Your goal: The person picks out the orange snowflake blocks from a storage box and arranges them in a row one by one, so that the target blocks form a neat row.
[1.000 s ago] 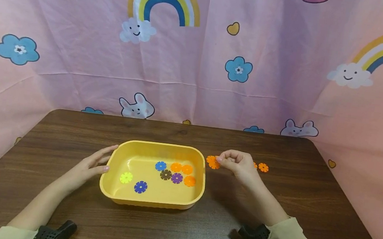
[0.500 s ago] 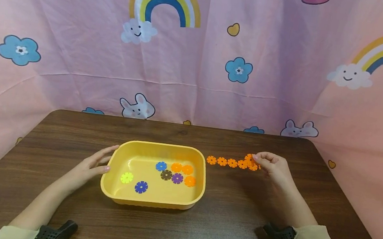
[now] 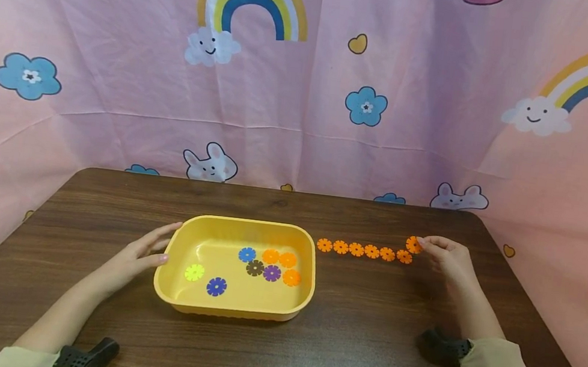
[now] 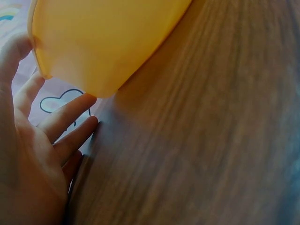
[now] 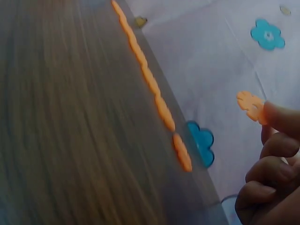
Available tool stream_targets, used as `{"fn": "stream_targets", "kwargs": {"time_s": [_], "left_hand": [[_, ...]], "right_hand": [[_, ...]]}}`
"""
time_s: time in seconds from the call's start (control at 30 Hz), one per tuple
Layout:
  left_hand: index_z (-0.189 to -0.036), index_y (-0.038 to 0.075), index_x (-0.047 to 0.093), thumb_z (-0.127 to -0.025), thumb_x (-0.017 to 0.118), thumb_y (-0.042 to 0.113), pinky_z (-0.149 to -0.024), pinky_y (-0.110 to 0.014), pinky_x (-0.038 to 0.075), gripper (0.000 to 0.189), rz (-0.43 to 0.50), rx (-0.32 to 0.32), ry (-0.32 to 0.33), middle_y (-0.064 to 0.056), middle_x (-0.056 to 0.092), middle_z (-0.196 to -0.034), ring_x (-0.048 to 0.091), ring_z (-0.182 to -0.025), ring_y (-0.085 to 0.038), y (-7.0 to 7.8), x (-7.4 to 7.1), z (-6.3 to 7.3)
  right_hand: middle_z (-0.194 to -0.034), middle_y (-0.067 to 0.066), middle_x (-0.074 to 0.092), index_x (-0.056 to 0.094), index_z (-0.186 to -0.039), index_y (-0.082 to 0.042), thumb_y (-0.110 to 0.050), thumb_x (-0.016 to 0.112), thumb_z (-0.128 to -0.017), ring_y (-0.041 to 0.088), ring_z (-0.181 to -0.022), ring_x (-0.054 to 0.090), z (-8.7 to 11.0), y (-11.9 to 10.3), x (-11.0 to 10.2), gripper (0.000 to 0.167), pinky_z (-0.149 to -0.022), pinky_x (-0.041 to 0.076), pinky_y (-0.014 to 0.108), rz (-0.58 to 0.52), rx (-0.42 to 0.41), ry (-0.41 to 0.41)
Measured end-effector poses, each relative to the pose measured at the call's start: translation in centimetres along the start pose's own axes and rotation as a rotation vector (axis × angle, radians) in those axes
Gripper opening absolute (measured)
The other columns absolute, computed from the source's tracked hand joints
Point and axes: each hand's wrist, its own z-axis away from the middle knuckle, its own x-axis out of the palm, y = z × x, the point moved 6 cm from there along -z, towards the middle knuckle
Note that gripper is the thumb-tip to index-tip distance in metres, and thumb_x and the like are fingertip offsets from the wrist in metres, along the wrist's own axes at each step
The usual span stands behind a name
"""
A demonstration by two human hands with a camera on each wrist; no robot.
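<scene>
My right hand [image 3: 451, 262] pinches an orange snowflake disc [image 3: 413, 244] between thumb and fingertips, raised a little over the right end of an orange row. That row [image 3: 356, 249] is several matching notched discs lying in line on the table; in the right wrist view its last disc [image 5: 182, 153] sits slightly apart from the others. At the left end of a yellow plastic basin [image 3: 230, 312], my left hand [image 3: 124, 261] touches the rim and outer wall with extended fingers. Through the left wrist view, the thumb and fingertips [image 4: 89, 99] lie against the basin's side.
Inside the basin lie three orange discs [image 3: 287, 260], plus a light blue [image 3: 247, 255], a brown [image 3: 254, 268], a purple [image 3: 271, 273], a yellow [image 3: 194, 272] and a dark blue disc [image 3: 216, 286]. A patterned cloth [image 3: 282, 97] hangs behind the wooden table [image 3: 252, 360].
My right hand has carried the orange disc rightward, from beside the basin along the row to its right end. The left hand and the basin have stayed in place.
</scene>
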Motion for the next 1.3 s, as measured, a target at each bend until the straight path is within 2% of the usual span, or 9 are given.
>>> {"fn": "stream_targets", "kwargs": {"time_s": [0.17, 0.23, 0.47, 0.63, 0.8, 0.97, 1.03, 1.2, 1.3], "left_hand": [[-0.153, 0.01, 0.022, -0.099, 0.047, 0.008, -0.088, -0.024, 0.044, 0.059, -0.002, -0.005, 0.002, -0.03, 0.038, -0.142, 0.051, -0.116, -0.002, 0.1, 0.0, 0.1], [-0.153, 0.01, 0.023, -0.099, 0.047, 0.009, -0.088, -0.023, 0.044, 0.059, -0.006, -0.01, 0.003, -0.03, 0.038, -0.142, 0.05, -0.117, 0.0, 0.2, 0.0, 0.1], [-0.152, 0.012, 0.025, -0.1, 0.047, 0.01, -0.089, -0.023, 0.042, 0.058, -0.029, -0.014, 0.007, -0.028, 0.039, -0.143, 0.047, -0.118, 0.002, 0.4, -0.1, 0.0], [-0.152, 0.013, 0.024, -0.1, 0.047, 0.01, -0.089, -0.023, 0.042, 0.058, -0.029, -0.02, 0.003, -0.028, 0.038, -0.143, 0.047, -0.118, 0.002, 0.2, -0.1, 0.1], [-0.152, 0.012, 0.024, -0.1, 0.047, 0.009, -0.089, -0.023, 0.043, 0.058, -0.009, -0.016, -0.001, -0.028, 0.039, -0.143, 0.049, -0.118, 0.0, 0.1, 0.0, 0.1], [-0.152, 0.011, 0.024, -0.099, 0.047, 0.009, -0.089, -0.024, 0.043, 0.058, -0.004, -0.006, -0.005, -0.029, 0.039, -0.142, 0.049, -0.118, -0.002, 0.0, 0.1, 0.2], [-0.152, 0.011, 0.024, -0.099, 0.047, 0.009, -0.089, -0.024, 0.043, 0.057, -0.009, -0.005, 0.0, -0.029, 0.04, -0.142, 0.05, -0.118, -0.002, 0.1, 0.0, 0.2], [-0.152, 0.012, 0.024, -0.099, 0.047, 0.009, -0.089, -0.023, 0.043, 0.058, -0.022, -0.008, 0.002, -0.028, 0.041, -0.141, 0.049, -0.118, -0.001, -0.1, -0.1, 0.1], [-0.152, 0.012, 0.024, -0.099, 0.047, 0.009, -0.089, -0.023, 0.043, 0.058, -0.024, -0.007, 0.003, -0.028, 0.04, -0.142, 0.048, -0.118, 0.0, -0.1, -0.1, 0.1]], "right_hand": [[-0.071, -0.013, 0.053, 0.067, -0.082, -0.02, -0.036, 0.069, -0.089, 0.007, -0.063, 0.047, -0.6, 1.1, -1.1, 0.017, -0.059, 0.04, 0.026, 0.075, 0.02, 0.014], [-0.071, -0.012, 0.05, 0.067, -0.084, -0.018, -0.038, 0.069, -0.089, 0.008, -0.062, 0.045, -0.8, 1.6, -1.5, 0.02, -0.059, 0.04, 0.027, 0.098, 0.031, 0.014], [-0.088, -0.009, 0.054, 0.068, -0.098, -0.008, -0.044, 0.066, -0.089, 0.015, -0.075, 0.045, -1.5, 2.7, -2.4, 0.037, -0.066, 0.041, 0.032, 0.221, 0.039, -0.002], [-0.079, -0.009, 0.054, 0.068, -0.101, -0.003, -0.04, 0.067, -0.089, 0.013, -0.064, 0.04, -2.0, 3.4, -2.7, 0.039, -0.057, 0.037, 0.029, 0.267, 0.03, -0.012], [-0.082, -0.008, 0.059, 0.067, -0.104, 0.004, -0.037, 0.068, -0.089, 0.012, -0.06, 0.039, -2.8, 3.9, -3.2, 0.044, -0.051, 0.034, 0.028, 0.33, -0.034, -0.016], [-0.086, 0.002, 0.058, 0.066, -0.103, 0.007, -0.037, 0.065, -0.091, 0.018, -0.074, 0.043, -3.2, 4.0, -3.2, 0.045, -0.061, 0.034, 0.03, 0.453, -0.136, -0.025], [-0.081, 0.004, 0.055, 0.066, -0.101, 0.007, -0.035, 0.065, -0.092, 0.02, -0.076, 0.043, -3.2, 3.8, -3.0, 0.043, -0.064, 0.033, 0.03, 0.5, -0.185, -0.024], [-0.064, 0.002, 0.043, 0.067, -0.095, 0.005, -0.029, 0.064, -0.093, 0.019, -0.063, 0.04, -3.2, 3.3, -2.4, 0.034, -0.057, 0.031, 0.031, 0.605, -0.257, -0.013], [-0.061, 0.001, 0.04, 0.066, -0.093, 0.004, -0.028, 0.063, -0.094, 0.018, -0.059, 0.038, -3.2, 3.1, -2.2, 0.032, -0.056, 0.031, 0.032, 0.67, -0.287, -0.005]]}}
